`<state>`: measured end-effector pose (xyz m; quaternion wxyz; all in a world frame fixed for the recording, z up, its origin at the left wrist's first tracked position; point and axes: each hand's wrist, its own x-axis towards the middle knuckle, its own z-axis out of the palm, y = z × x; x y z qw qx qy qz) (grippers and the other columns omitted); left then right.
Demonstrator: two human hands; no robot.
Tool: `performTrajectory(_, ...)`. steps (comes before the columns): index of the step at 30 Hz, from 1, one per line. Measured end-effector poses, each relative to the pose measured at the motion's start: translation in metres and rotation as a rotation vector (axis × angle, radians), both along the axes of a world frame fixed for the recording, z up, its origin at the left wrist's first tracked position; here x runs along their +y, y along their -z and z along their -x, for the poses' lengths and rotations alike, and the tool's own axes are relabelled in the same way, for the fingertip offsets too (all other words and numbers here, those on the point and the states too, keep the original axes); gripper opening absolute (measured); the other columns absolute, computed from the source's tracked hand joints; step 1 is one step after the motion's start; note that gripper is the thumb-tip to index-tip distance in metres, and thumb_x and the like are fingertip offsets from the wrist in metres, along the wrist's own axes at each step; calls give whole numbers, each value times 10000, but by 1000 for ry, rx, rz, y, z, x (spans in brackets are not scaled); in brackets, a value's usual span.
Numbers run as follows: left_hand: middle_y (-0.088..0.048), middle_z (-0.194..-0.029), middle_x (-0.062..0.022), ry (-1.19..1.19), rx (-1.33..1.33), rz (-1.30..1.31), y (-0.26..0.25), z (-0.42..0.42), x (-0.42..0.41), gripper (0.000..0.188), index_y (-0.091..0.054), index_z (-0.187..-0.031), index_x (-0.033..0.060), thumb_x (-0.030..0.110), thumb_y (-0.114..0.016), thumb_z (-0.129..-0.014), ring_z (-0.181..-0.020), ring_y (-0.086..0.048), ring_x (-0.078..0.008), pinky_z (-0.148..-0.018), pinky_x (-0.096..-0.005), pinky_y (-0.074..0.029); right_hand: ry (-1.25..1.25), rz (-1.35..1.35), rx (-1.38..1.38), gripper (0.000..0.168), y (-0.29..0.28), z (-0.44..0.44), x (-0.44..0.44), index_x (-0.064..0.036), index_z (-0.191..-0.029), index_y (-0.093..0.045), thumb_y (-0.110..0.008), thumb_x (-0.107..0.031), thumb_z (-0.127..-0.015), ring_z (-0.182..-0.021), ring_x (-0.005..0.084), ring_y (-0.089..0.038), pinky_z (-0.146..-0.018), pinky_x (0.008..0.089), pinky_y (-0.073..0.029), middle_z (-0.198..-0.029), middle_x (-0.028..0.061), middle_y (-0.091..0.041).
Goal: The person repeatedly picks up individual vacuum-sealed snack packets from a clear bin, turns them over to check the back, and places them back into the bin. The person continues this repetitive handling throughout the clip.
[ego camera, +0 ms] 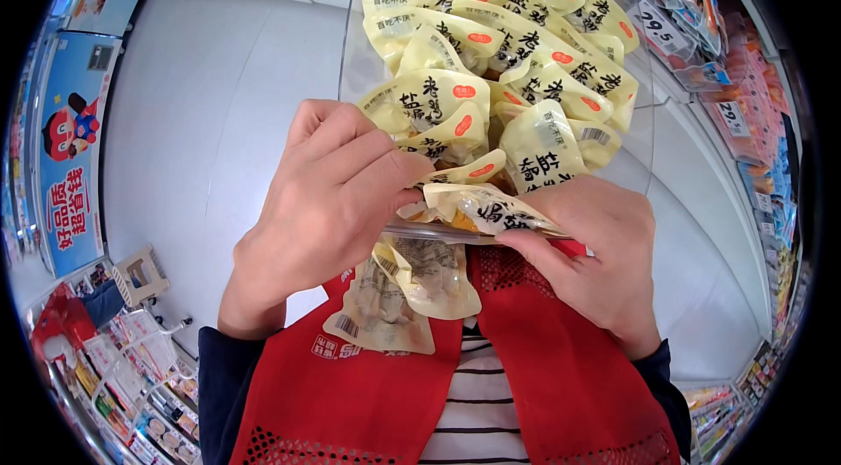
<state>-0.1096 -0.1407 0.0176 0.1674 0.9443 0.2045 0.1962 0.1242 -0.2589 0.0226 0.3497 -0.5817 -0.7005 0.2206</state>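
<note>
My right hand [598, 254] grips the end of a pale yellow foil food pouch [493, 210] with dark printed characters, just above the clear plastic bin's front rim [427, 231]. My left hand [335, 192] is curled at the front left of the bin. Its thumb and fingertips meet beside the held pouch, touching packaging there; whether they pinch a pouch is hidden. Behind both hands, several matching pouches [427, 97] stand and lean in overlapping rows. Below the rim, two pouches [384, 310] show their backs and barcodes against the red vest; I cannot tell whether they are behind clear plastic.
Hanging packaged goods [696, 11] and price cards [662, 26] line the right side. At far left stand a blue printed panel [69, 156], a beige crate [141, 275] and a white wire rack [141, 360]. A person in red [62, 323] is at lower left. Pale floor [177, 116] stretches left of the bin.
</note>
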Motion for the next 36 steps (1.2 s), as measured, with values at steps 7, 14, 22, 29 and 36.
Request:
performTrajectory(7, -569, -777, -41, 14, -99, 28, 7, -1, -3, 245, -702, -911, 66, 64, -813, -692, -788, -528, -272, -799, -400, -416, -120, -55, -299, 153, 13, 13, -3, -70, -786, -599, -697, -41, -673, -596, 199, -558, -490, 356, -413, -666, 16, -533)
performTrajectory(14, -623, -858, -68, 19, -71, 88, 7, -7, 2, 247, -716, -941, 58, 75, -825, -720, -841, -560, -279, -816, -421, -450, -148, 5, -322, 147, 21, 19, 13, -59, -784, -598, -668, -19, -662, -636, 242, -591, -546, 401, -458, -657, 47, -537)
performTrajectory(22, -635, -877, -28, 155, -168, -23, 13, -21, -16, 283, -742, -954, 99, 102, -814, -680, -993, -621, -240, -909, -464, -499, -55, 56, -59, 159, 5, -7, 2, -47, -852, -690, -782, -165, -798, -666, 254, -634, -548, 397, -467, -697, 64, -629)
performTrajectory(29, -616, -827, -9, 134, -144, 12, 23, -24, -8, 232, -746, -894, 105, 106, -826, -677, -1041, -613, -256, -980, -510, -483, -34, 347, -310, 248, -18, -8, -46, -49, -996, -760, -822, -185, -798, -577, 294, -632, -564, 396, -485, -706, 97, -688)
performTrajectory(36, -606, -809, -17, 137, -151, 81, 24, -20, -10, 210, -741, -875, 93, 102, -847, -694, -1055, -600, -274, -985, -513, -480, -21, 215, -318, 89, 32, 7, -58, -76, -875, -759, -774, -138, -813, -530, 259, -568, -500, 390, -401, -602, 72, -600)
